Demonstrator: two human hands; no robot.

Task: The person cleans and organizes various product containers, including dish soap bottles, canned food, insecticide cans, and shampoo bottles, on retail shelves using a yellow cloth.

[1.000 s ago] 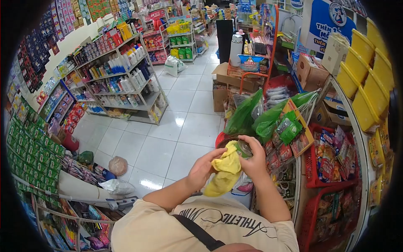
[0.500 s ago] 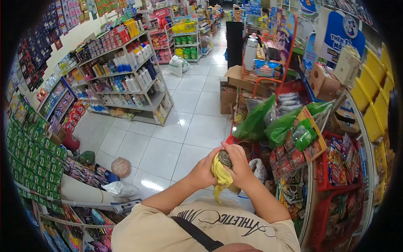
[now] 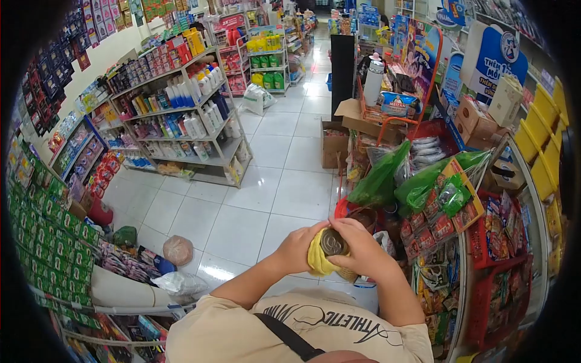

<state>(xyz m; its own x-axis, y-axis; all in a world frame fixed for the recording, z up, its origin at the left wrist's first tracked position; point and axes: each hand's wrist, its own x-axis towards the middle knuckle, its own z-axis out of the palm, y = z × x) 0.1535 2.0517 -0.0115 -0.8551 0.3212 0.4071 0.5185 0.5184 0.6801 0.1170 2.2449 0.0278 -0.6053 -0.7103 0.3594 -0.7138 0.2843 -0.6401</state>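
Between my two hands, in front of my chest, is a metal can [image 3: 332,241] with its round end facing up toward me. A yellow cloth [image 3: 317,256] wraps the can's left and lower side. My left hand [image 3: 299,247] presses the cloth around the can, fingers closed on it. On the other side, my right hand [image 3: 361,248] grips the can, its thumb lying along the near edge of the top. The lower part of the can is hidden by the cloth and my hands.
Shelves of bottles [image 3: 187,127] stand at the left over a tiled floor [image 3: 242,227]. At right are green plastic bags [image 3: 380,178], hanging packets [image 3: 426,224], red baskets [image 3: 481,302] and a cardboard box [image 3: 334,145]. A pinkish bag [image 3: 177,250] sits on the floor at left.
The can has tilted so more of its round end faces me. The cloth's dangling tail is gathered up around it, and both hands have shifted slightly right and down.
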